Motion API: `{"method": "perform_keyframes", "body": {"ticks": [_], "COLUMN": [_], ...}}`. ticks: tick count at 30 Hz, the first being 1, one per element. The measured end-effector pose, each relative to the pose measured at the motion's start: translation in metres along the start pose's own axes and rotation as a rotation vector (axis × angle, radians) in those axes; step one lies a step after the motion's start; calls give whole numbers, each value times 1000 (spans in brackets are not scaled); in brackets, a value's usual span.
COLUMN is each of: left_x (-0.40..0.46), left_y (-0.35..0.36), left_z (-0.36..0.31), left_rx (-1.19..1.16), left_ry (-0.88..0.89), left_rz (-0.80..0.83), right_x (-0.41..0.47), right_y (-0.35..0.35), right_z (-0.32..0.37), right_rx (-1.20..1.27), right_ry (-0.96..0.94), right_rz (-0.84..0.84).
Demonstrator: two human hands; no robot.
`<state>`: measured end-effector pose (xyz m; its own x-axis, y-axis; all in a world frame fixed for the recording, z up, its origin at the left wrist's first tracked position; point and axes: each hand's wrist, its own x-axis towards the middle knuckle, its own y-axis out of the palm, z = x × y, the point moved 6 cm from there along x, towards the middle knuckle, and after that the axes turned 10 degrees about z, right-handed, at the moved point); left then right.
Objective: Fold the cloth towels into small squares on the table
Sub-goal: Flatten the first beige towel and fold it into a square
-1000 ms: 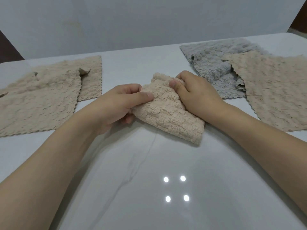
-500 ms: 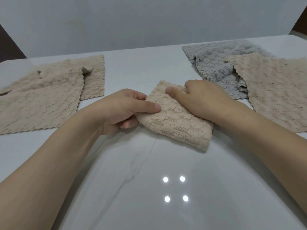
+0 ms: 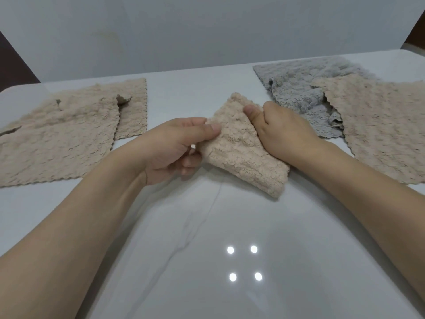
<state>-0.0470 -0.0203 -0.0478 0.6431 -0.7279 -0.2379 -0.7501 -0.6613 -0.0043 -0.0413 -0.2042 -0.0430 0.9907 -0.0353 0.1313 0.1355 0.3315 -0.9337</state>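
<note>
Folded beige towel [image 3: 241,148], mid-table [image 3: 207,226], pinched at its left edge by left hand [image 3: 174,148], gripped on its right by right hand [image 3: 282,132]; flanked by flat beige towels [image 3: 62,139] left, grey towel [image 3: 299,93] and beige towel [image 3: 386,125] right.

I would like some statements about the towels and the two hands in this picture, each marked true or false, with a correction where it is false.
1. Both hands hold the folded beige towel. True: the left hand pinches its left edge, and the right hand grips its right side.
2. A grey towel lies on the right side of the table. True.
3. The grey towel lies on top of the beige towel on the right. False: the beige one overlaps the grey one.
4. The towels on the left are grey. False: they are beige.
5. The towels on the left are folded into small squares. False: they lie spread out.
</note>
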Motion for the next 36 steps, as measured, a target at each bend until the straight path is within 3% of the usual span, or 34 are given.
{"method": "perform_keyframes", "body": {"ticks": [3,6,16,23,26,29,31,33,36], "left_x": [-1,0,-2,1,-7,-11,-7,-1,1], "left_y": [2,5,-32,-23,-2,37,57,64,61], "left_z": [-4,-1,1,-2,-20,-34,-27,-18,-14], "left_rx": [-58,-11,361,948,1343,1267,1288,1419,1439], "left_ry": [73,35,21,68,283,550,529,458,430], "left_rz": [27,28,-464,-642,-730,-431,-268,-270,-339], "right_x": [2,3,6,10,8,7,7,7,7], "right_y": [2,4,3,7,8,7,8,10,9], "right_z": [-1,-1,-3,-8,-7,-7,-7,-7,-7], "right_rx": [-28,-66,-135,-101,-115,-112,-107,-109,-102], "right_ry": [-12,-17,8,5,17,33,49,53,55], "right_rz": [-6,-20,-44,125,88,36,40,49,48]}}
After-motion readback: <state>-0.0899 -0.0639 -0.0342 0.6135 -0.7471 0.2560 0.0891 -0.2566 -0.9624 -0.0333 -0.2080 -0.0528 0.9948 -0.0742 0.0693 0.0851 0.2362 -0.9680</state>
